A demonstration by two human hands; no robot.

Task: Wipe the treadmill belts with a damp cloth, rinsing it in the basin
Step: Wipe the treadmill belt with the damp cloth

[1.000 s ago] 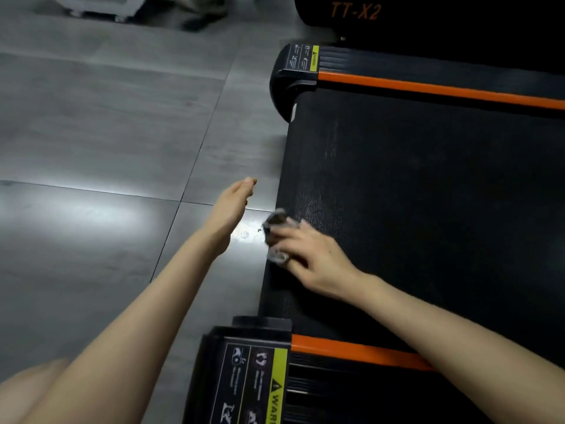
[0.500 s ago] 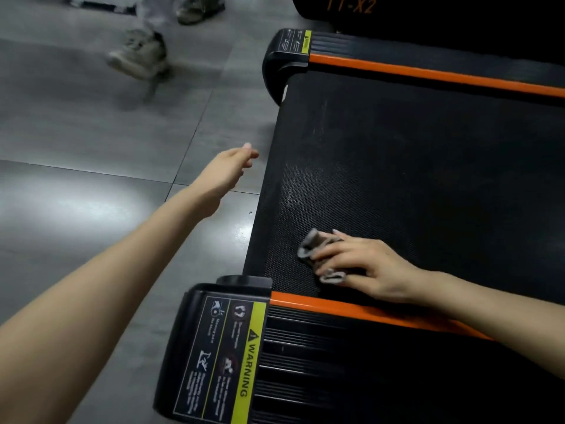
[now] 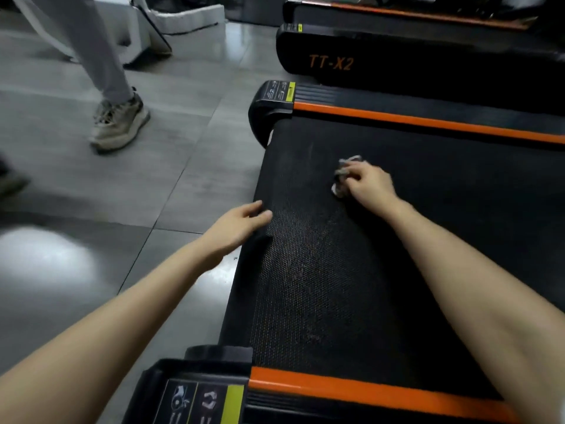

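The black treadmill belt (image 3: pixel 382 255) fills the right half of the head view, between two orange side rails. My right hand (image 3: pixel 365 183) grips a small bunched grey cloth (image 3: pixel 344 172) and presses it on the belt toward the far rail. My left hand (image 3: pixel 241 223) reaches over the belt's end edge, its fingers relaxed and empty, fingertips just at the edge. No basin is in view.
A second treadmill marked TT-X2 (image 3: pixel 412 59) stands behind the far orange rail (image 3: pixel 428 122). The near rail's black end cap with warning labels (image 3: pixel 195 393) lies at the bottom. Another person's leg and shoe (image 3: pixel 117 123) stand on the grey tiled floor at left.
My right hand has carried the cloth from beside the near rail up the belt toward the far rail. My left hand came closer to the belt edge. The other person walked nearer.
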